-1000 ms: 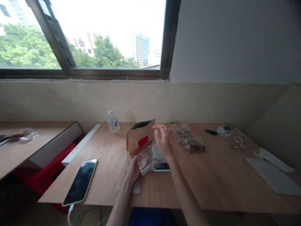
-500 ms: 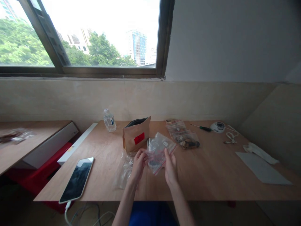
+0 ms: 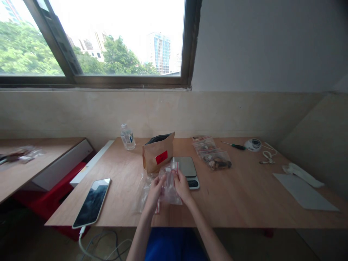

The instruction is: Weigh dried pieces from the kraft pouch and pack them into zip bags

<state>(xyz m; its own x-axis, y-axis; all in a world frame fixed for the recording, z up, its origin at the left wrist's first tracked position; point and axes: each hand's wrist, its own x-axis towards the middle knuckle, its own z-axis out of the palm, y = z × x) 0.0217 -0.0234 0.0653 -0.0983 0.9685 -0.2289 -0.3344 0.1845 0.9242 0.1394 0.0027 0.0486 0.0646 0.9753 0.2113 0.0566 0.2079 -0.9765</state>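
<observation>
Between my two hands is a clear zip-lock bag (image 3: 170, 194) with a red-edged seal. My left hand (image 3: 155, 188) is closed on its left side, and my right hand (image 3: 181, 184) pinches it near the upper right. Whether there is more than one bag in my grip, I cannot tell. Just behind my right hand lies a small kitchen scale (image 3: 187, 167) with a grey plate and a dark display. More clear plastic bags (image 3: 143, 195) lie on the table by my left hand. Beyond them an open brown paper pouch (image 3: 157, 156) with a red label stands upright.
Filled zip-lock bags (image 3: 217, 159) lie behind and right of the scale. Farther right are a screwdriver (image 3: 237, 146), a white dome camera (image 3: 253, 145) and a white sheet (image 3: 303, 192). At left are a water bottle (image 3: 127, 137) and a phone (image 3: 92, 203) on a cable.
Both hands have moved left with the bag and turned it, so its seal edge stands more upright. The scale that the bag covered now shows.
</observation>
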